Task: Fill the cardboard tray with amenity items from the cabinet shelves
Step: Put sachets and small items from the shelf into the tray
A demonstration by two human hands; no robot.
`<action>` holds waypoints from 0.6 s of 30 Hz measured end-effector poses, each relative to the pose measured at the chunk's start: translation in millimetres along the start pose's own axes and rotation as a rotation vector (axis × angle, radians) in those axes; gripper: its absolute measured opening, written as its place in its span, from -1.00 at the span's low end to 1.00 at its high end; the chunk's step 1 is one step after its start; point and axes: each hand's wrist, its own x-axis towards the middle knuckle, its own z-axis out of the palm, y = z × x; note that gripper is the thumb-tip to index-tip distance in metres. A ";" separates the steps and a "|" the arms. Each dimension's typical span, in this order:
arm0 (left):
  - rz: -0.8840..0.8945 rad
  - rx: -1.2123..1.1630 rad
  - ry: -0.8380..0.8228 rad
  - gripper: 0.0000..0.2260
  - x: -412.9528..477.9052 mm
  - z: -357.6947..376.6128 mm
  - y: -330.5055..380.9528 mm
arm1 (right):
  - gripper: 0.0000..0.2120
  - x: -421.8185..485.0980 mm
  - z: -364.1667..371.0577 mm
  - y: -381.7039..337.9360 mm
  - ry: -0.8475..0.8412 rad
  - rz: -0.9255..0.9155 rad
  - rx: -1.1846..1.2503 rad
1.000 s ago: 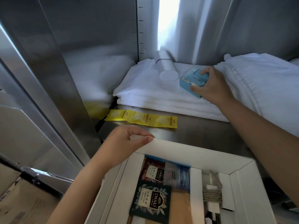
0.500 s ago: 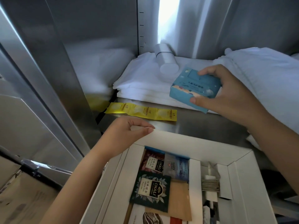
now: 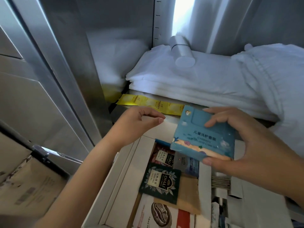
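The white cardboard tray [image 3: 125, 175] sits low in the middle, divided into compartments. Its left compartment holds dark tea sachets [image 3: 160, 182], a brown packet and a coffee sachet. My left hand [image 3: 131, 124] grips the tray's far left corner. My right hand [image 3: 246, 142] holds a blue box of children's wash items [image 3: 197, 139] just above the tray's far edge, over the tea sachets. A strip of yellow sachets [image 3: 148, 104] lies on the steel shelf behind the tray.
Folded white towels [image 3: 189, 83] fill the shelf, with a white cylinder [image 3: 181, 51] lying on top. A bulkier white bundle [image 3: 271, 76] lies at the right. The steel cabinet door frame [image 3: 65, 71] stands at the left, with cardboard boxes [image 3: 24, 186] below it.
My right hand has lifted the blue box off the towels and brought it toward me and down, over the tray. My left hand has kept its grip on the tray's corner.
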 end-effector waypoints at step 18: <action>-0.043 -0.240 0.019 -0.94 5.3 1.3 -7.8 | -0.54 16.5 47.4 -20.7 -0.462 -0.082 -0.282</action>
